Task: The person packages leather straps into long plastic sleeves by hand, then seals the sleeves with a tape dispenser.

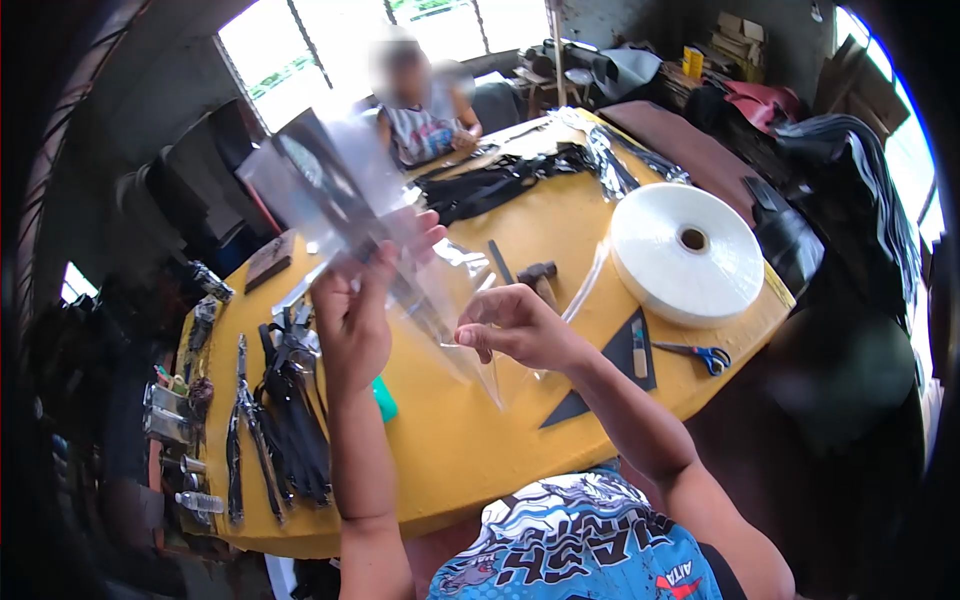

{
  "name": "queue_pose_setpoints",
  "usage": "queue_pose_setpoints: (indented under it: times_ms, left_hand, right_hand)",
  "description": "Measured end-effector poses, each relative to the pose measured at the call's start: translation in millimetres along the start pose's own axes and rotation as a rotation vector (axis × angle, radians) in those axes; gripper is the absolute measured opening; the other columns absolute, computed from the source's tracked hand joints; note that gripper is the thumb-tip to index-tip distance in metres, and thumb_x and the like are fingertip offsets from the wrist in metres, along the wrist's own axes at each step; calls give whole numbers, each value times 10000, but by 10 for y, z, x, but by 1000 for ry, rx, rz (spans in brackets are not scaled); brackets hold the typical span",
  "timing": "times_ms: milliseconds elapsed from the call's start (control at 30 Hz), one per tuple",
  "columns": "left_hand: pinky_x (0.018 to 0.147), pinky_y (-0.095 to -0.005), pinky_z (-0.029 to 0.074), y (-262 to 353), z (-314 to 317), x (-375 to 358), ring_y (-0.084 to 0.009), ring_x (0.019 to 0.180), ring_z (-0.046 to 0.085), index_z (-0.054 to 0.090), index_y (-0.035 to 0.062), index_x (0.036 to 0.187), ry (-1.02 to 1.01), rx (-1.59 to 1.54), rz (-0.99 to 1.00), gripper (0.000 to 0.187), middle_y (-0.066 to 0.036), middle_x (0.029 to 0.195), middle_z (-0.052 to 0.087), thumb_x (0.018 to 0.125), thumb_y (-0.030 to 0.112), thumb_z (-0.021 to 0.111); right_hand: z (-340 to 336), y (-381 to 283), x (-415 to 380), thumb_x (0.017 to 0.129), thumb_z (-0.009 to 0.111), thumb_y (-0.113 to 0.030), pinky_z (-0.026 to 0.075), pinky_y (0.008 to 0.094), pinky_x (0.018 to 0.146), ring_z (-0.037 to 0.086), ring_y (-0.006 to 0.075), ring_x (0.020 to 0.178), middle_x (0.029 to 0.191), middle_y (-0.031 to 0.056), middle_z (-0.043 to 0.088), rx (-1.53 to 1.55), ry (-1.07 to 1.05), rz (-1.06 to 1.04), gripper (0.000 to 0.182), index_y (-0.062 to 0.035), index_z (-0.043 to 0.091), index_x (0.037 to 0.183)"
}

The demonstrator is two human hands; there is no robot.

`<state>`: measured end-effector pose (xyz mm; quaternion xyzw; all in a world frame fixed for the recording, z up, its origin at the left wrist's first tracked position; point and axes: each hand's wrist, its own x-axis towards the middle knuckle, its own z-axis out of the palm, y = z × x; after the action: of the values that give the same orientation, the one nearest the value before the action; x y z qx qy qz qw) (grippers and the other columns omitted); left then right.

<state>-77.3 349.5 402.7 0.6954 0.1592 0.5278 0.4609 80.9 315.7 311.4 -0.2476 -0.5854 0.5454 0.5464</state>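
Note:
A long clear plastic bag (432, 292) with a dark strip inside is held up over the yellow table. My left hand (362, 300) grips its upper part, fingers and thumb closed on the film; motion blurs the far end. Lower down, my right hand (515, 325) pinches thumb against fingers at the bag's edge, where a small pale bit shows at the fingertips. Just beyond the right hand lies a hammer (538, 272). A dark triangular piece (580, 400) lies on the table beneath my right forearm, with a wooden-handled tool (639, 350) on it.
On the yellow table (450, 480) stand a large white roll (650, 250) and scissors (708, 357) at right. Black wrapped straps (295, 400) lie at left, near a green item (384, 400). Dark strips (500, 185) cover the far side, where another person (420, 120) sits.

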Motion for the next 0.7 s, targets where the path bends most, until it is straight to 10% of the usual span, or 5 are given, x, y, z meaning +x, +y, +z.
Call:
queue_pose_setpoints:
  times_ms: [333, 600, 700]
  left_hand:
    - [907, -419, 447, -485, -479, 153, -345, 1051, 561, 391, -69, 1251, 108, -331, 128, 647, -217, 1168, 538, 922, 486, 341]
    - [893, -346, 459, -580, -714, 22, -260, 1037, 582, 485, -104, 1155, 136, 124, 61, 324, -163, 1139, 573, 956, 127, 374]
    - [860, -349, 489, -614, -779, 4, -256, 1013, 594, 501, -90, 1145, 219, 52, 0, 312, -163, 1069, 605, 953, 122, 376]
  right_hand:
    - [177, 324, 806, 814, 675, -284, 380, 199, 486, 494, 44, 518, 582, -18, 544, -143, 88, 20, 281, -29, 607, 718]
    - [158, 570, 809, 778, 705, -332, 429, 239, 588, 540, 81, 644, 700, 13, 585, -227, 112, 104, 332, -11, 616, 782]
    - [69, 797, 549, 738, 726, -383, 463, 291, 736, 545, 159, 897, 994, 98, 578, -315, 147, -13, 545, -13, 542, 1093]
